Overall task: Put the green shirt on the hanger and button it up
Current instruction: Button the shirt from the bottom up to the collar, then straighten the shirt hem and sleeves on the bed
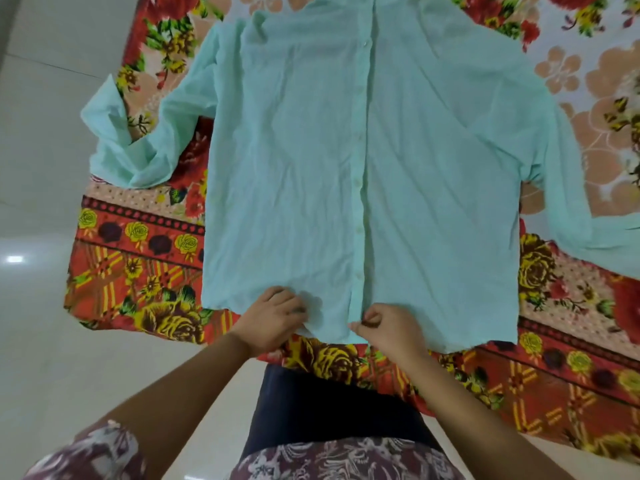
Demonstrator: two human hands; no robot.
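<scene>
The pale green shirt (363, 161) lies flat, front up, on a floral bedsheet, collar at the far end and hem towards me. Its button placket (360, 188) runs down the middle and looks closed, with several small buttons showing. At the hem, left of the placket, my left hand (273, 320) grips the fabric with curled fingers. My right hand (384, 327) pinches the hem at the placket's bottom end. The left sleeve (138, 143) is bent outward and hangs over the bed edge. No hanger shows; the collar area is cut off by the top edge.
The red, yellow and peach floral bedsheet (145, 271) covers the bed under the shirt. Pale shiny floor tiles (38, 168) lie to the left and below. The shirt's right sleeve (588, 216) trails toward the right edge.
</scene>
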